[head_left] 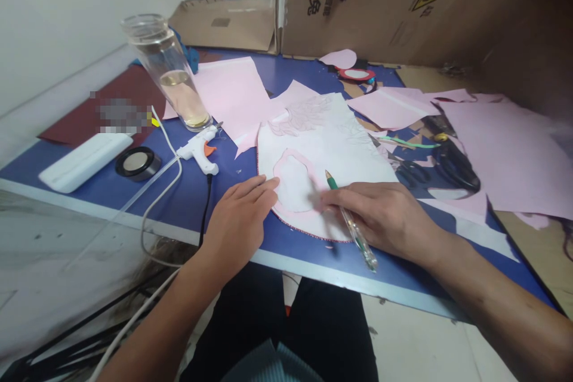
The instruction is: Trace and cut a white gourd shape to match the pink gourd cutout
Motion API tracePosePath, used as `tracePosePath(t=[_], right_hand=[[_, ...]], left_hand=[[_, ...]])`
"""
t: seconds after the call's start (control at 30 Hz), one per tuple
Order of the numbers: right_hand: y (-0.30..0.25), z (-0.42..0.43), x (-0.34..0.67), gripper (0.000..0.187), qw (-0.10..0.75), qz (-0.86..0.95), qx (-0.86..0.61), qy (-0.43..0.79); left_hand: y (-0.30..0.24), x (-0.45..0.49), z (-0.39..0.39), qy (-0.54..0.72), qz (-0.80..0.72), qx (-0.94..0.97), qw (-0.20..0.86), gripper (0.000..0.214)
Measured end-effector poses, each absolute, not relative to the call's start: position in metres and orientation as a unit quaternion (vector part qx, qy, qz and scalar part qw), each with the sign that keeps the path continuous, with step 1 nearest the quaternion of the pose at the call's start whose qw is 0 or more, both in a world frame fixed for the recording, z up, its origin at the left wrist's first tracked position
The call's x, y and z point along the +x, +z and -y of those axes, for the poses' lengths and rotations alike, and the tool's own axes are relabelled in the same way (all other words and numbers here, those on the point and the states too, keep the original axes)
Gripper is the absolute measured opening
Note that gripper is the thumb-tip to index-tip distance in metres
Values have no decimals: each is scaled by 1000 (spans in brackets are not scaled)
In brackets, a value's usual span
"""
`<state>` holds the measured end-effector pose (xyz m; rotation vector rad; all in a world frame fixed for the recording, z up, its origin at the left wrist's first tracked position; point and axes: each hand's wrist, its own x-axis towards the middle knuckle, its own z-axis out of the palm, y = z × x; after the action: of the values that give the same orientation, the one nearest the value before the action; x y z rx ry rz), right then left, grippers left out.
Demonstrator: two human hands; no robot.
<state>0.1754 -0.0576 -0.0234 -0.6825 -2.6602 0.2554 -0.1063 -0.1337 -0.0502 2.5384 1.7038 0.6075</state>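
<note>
On the table in front of me lies a white rounded sheet [349, 149] with drawn feather-like lines and a dark red lower edge. A pink paper outline [298, 158] sits on it, around a white middle [293, 184]. My left hand [244, 212] rests with fingers stretched out on the sheet's left edge, fingertips touching the pink outline. My right hand [376, 212] holds a clear pen [356, 233] with a green tip, which points away from me. The right fingertips are at the pink outline's right side, slightly blurred; whether they also pinch the paper is unclear.
A glue gun [199, 149], a roll of tape [137, 163], a white box-like object [85, 161] and a tall glass bottle [172, 77] stand left. Pink sheets [514, 149], scissors [454, 164] and scraps lie right. A cardboard box [380, 6] rises behind.
</note>
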Motion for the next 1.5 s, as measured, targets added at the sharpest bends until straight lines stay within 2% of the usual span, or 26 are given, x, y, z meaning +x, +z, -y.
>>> tracePosePath(t=[0.23, 0.43, 0.53, 0.63, 0.73, 0.9, 1.5], right_hand=[[-24, 56, 179, 21, 205, 938, -246, 130], [-13, 60, 177, 27, 312, 883, -301, 180], [3, 59, 167, 22, 332, 850, -362, 190], [20, 51, 149, 21, 334, 835, -375, 227], [28, 37, 127, 37, 305, 839, -369, 258], [14, 19, 97, 26, 296, 846, -361, 257], [-4, 15, 87, 24, 249, 889, -313, 225]], left_hand=[[-52, -104, 135, 200, -554, 808, 10, 42], [-53, -103, 135, 194, -557, 808, 7, 43], [-53, -103, 136, 191, -553, 811, 1, 42], [-53, -104, 136, 192, -549, 814, -7, 39], [-52, -104, 136, 191, -547, 815, -9, 39], [-52, -103, 135, 193, -549, 813, -13, 40], [-52, -101, 137, 194, -553, 810, 7, 44]])
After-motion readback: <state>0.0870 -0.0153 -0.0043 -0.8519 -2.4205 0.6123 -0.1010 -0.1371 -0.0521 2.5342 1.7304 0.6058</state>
